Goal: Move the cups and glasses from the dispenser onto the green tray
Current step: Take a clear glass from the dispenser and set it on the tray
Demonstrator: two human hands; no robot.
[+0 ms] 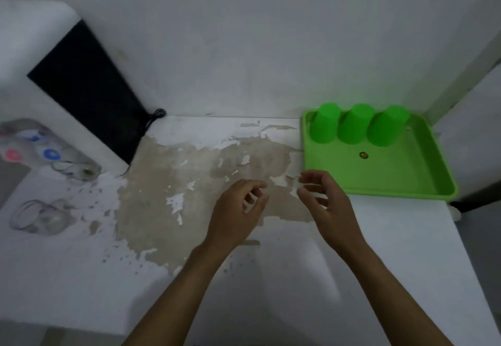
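A green tray (pixel 401 177) lies at the right on the white table. Three green cups stand upside down in a row along its far edge: left cup (pixel 324 123), middle cup (pixel 353 124), right cup (pixel 386 126). At the far left stands the white and black dispenser (pixel 81 85) with red and blue taps (pixel 32 153). One clear glass (pixel 81 168) lies under the taps, and another clear glass (pixel 38 217) sits on the table in front. My left hand (pixel 238 210) and my right hand (pixel 325 199) hover mid-table with loosely curled fingers, holding nothing.
The table top (pixel 189 196) has a large patch of peeled, brownish surface in the middle. A black cable (pixel 151 120) runs behind the dispenser by the wall. The table's right edge drops off just past the tray.
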